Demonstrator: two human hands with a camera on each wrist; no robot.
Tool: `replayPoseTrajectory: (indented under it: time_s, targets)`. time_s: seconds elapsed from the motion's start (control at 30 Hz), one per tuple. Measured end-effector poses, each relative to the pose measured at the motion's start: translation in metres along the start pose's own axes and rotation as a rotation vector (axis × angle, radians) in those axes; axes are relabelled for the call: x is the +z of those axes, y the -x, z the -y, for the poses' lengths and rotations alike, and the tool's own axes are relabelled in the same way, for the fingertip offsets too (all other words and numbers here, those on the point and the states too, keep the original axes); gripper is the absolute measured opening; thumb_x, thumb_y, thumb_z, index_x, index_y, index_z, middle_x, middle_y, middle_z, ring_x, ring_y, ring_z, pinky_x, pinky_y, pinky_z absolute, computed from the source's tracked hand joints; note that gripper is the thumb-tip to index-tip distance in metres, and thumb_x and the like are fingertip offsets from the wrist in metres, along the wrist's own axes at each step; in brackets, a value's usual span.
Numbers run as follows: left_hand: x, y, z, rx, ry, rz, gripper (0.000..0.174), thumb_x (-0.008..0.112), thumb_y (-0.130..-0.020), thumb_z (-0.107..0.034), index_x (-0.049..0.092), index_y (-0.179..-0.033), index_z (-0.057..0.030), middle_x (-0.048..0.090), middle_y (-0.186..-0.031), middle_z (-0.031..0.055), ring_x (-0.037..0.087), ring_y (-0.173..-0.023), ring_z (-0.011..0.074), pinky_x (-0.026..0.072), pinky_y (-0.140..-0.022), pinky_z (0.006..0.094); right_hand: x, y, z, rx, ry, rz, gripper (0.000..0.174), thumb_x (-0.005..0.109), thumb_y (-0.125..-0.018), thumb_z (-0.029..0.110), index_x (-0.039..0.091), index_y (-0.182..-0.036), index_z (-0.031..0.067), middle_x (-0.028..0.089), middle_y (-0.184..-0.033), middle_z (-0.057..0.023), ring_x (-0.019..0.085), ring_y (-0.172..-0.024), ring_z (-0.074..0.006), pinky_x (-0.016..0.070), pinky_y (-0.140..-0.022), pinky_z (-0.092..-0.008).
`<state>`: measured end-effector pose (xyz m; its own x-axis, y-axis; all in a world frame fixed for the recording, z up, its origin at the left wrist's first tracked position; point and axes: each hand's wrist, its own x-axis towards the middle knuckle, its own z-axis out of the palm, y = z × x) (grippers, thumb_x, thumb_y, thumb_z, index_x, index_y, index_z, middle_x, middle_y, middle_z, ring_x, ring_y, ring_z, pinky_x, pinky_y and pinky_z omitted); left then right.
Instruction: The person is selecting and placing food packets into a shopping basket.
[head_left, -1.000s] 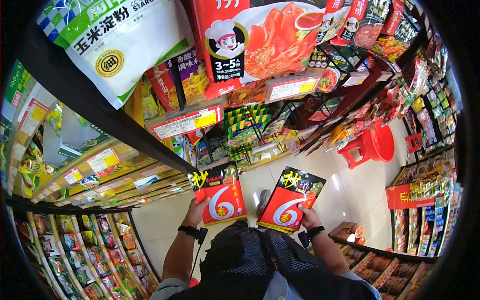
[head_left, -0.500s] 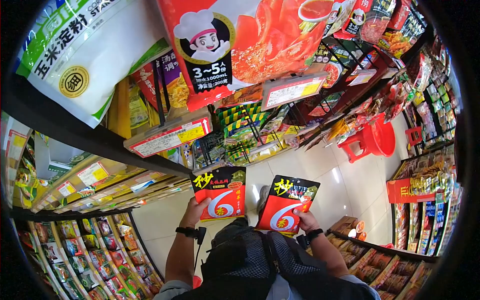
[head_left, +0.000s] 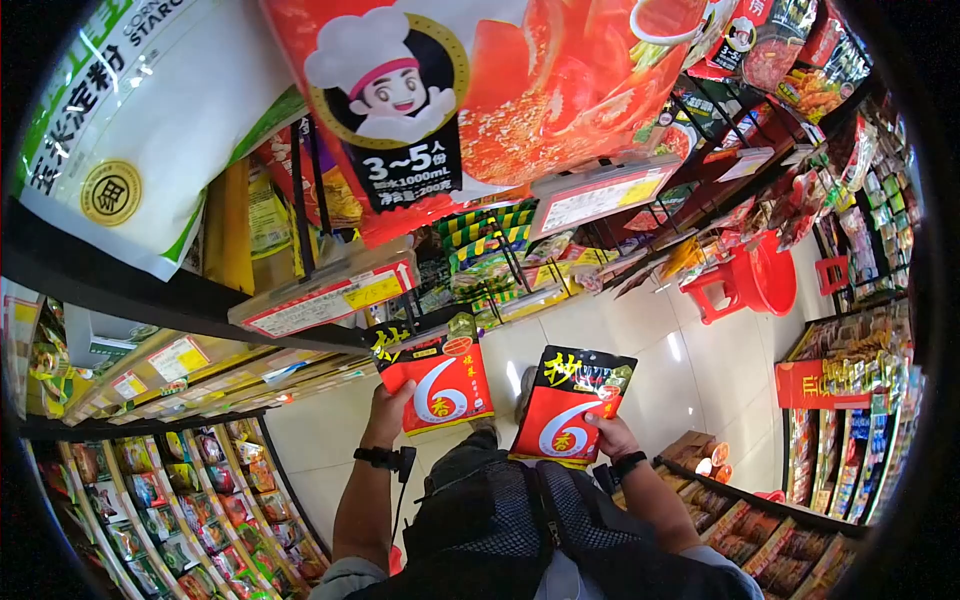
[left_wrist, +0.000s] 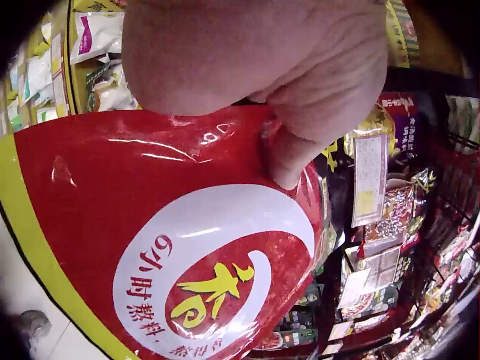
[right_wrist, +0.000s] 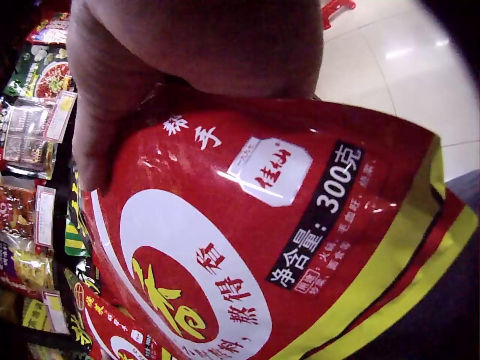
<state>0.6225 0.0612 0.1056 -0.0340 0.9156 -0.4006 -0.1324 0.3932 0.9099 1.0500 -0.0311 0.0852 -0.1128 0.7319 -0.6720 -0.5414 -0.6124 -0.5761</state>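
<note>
Low in front of the body, my left hand pinches the side of a red and black seasoning packet with a large white "6" on it. Its thumb lies across the packet front in the left wrist view. My right hand grips a matching packet by its right edge, thumb on the front. In the right wrist view this packet reads 300克, and a second yellow-edged red layer shows along its bottom. Both fronts face up toward the head, side by side. The fingers behind the packets are hidden.
Close ahead hang a large red tomato soup packet and a white corn starch bag. Price tags jut out from the shelf. A red stool stands on the tiled floor to the right. Stocked shelves line the lower left.
The hanging packets have grown larger and shifted left in the head view. The left packet has tilted, its top now close under the shelf's price tag. Both hands keep their holds.
</note>
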Motion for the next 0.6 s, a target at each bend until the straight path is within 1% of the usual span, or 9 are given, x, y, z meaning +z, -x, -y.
replayPoseTrajectory:
  time_s: [0.07,0.13,0.23,0.37,0.47,0.53,0.6]
  targets:
    - [0.001,0.001,0.003,0.007,0.019,-0.017,0.025,0.059,-0.089,-0.013,0.061,-0.11,-0.0011,0.066,-0.103,0.0044,0.061,-0.092,0.0144,0.0473,-0.084,0.0302,-0.004,-0.002,-0.001,0.003,0.002,-0.005,0.046,0.071,-0.08,0.01,0.051,-0.12,0.0028,0.06,-0.116,-0.0104,0.058,-0.107,-0.0242,0.0469,-0.095,-0.0398]
    - [0.002,0.002,0.003,-0.028,0.064,-0.053,0.025,0.059,-0.089,-0.015,0.061,-0.11,-0.0011,0.065,-0.104,0.0045,0.061,-0.093,0.0144,0.0472,-0.084,0.03,-0.008,-0.003,0.0,0.04,0.022,-0.003,0.047,0.072,-0.079,0.01,0.051,-0.121,0.0028,0.06,-0.116,-0.0104,0.058,-0.107,-0.0243,0.0466,-0.095,-0.0398]
    - [0.008,0.004,-0.001,-0.006,0.105,-0.061,0.025,0.059,-0.09,-0.016,0.061,-0.11,-0.001,0.064,-0.104,0.0044,0.06,-0.094,0.0143,0.047,-0.085,0.03,0.001,-0.001,0.005,0.023,0.007,-0.008,0.048,0.072,-0.079,0.01,0.051,-0.122,0.003,0.06,-0.116,-0.0102,0.058,-0.107,-0.0244,0.0465,-0.096,-0.0398]
    - [0.013,0.004,-0.012,-0.021,0.086,-0.07,0.025,0.058,-0.09,-0.015,0.061,-0.111,-0.0012,0.064,-0.104,0.0043,0.06,-0.094,0.0142,0.0469,-0.085,0.0301,-0.001,-0.005,0.007,0.033,0.002,0.002,0.05,0.072,-0.078,0.009,0.05,-0.123,0.003,0.06,-0.117,-0.0102,0.058,-0.108,-0.0244,0.0461,-0.096,-0.0399]
    - [0.015,0.001,-0.014,0.003,0.096,-0.07,0.025,0.058,-0.09,-0.015,0.061,-0.111,-0.0008,0.065,-0.104,0.0047,0.061,-0.093,0.0145,0.0473,-0.084,0.0302,-0.003,-0.007,0.007,0.03,0.012,0.008,0.052,0.073,-0.078,0.009,0.049,-0.124,0.003,0.059,-0.118,-0.0103,0.057,-0.108,-0.0245,0.0459,-0.096,-0.0399]
    - [0.014,0.002,-0.016,-0.01,-0.023,-0.103,0.026,0.058,-0.09,-0.015,0.06,-0.111,-0.0002,0.065,-0.104,0.0053,0.061,-0.092,0.0146,0.0476,-0.083,0.0303,-0.004,-0.008,0.008,0.035,0.017,-0.001,0.052,0.073,-0.078,0.008,0.049,-0.124,0.0027,0.059,-0.119,-0.0106,0.057,-0.108,-0.0246,0.0458,-0.096,-0.04]
    - [0.015,0.003,-0.019,-0.014,-0.007,-0.103,0.026,0.058,-0.09,-0.015,0.06,-0.111,-0.0001,0.065,-0.104,0.0056,0.061,-0.092,0.0147,0.0477,-0.083,0.0303,-0.005,-0.008,0.007,0.039,0.014,0.004,0.052,0.072,-0.078,0.008,0.049,-0.124,0.0026,0.059,-0.118,-0.0107,0.057,-0.108,-0.0245,0.0458,-0.096,-0.04]
